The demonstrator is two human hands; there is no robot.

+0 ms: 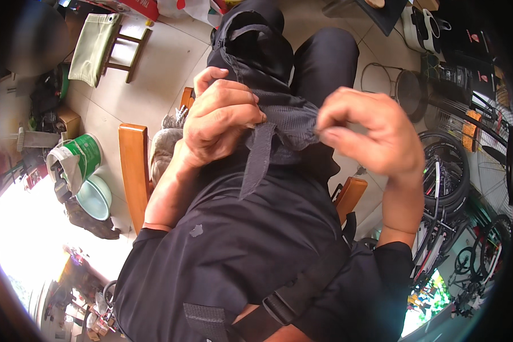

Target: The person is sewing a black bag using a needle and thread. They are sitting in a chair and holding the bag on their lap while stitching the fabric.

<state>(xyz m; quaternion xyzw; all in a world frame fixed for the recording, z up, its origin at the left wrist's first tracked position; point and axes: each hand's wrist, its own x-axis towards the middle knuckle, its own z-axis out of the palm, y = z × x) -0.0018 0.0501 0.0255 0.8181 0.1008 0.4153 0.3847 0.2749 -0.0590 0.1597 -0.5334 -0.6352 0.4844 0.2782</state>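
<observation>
From the head camera I look down at a seated person's lap, where a black fabric item (251, 74) lies across the thighs. It is soft and crumpled, with a dark, rounded, open fold at its far end and a stitched-looking edge running toward the body. Nearest the hands is a mesh panel (293, 119), finely ribbed and slightly shiny, bunched between them. A loose strap (258, 162) of flat, woven black webbing hangs from it toward the belly, its end cut at a slant.

The left hand (222, 117) is curled, knuckles up; its grip is pressed together, pinching the panel's edge beside the top of the strap. The right hand (373, 131) bends thumb and forefinger into a rounded loop, with the tips at the panel's other side. They are blurred, so I cannot tell whether that grip is closed on the cloth.

The person wears a smooth black shirt (228, 251), crossed low down by a broad webbing band with a plastic buckle (279, 308). Glossy, orange-brown wooden chair arms (134, 176) flank the body. On the left, on pale square floor tiles (171, 57), stand a folding stool (92, 48) with a cream cloth seat, a green-and-white bucket (85, 155), and a smooth pale-blue basin (95, 198) tipped on its side. At the right are thin-spoked bicycle wheels (461, 171) with black rubber tyres.
</observation>
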